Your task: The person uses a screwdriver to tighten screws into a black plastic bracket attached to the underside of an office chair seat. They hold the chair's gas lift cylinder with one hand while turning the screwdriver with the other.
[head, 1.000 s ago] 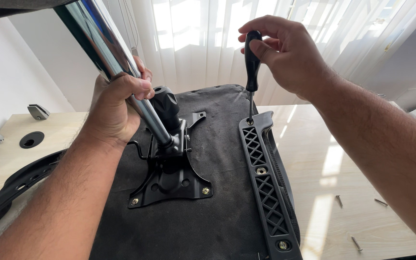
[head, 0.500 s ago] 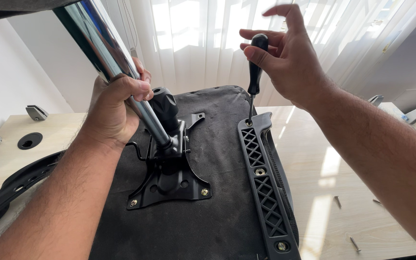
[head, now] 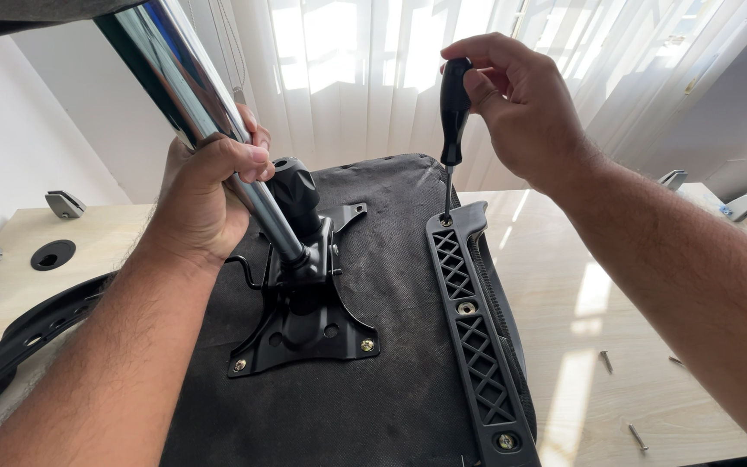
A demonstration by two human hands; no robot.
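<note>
screwdriver now regripped by right hand, tip seated in armrest bracket screw; left hand still clenches chrome column.

The left hand was fisted with its forearm stretched out from near left, while the right hand pinched, fingertips down, far right.
</note>
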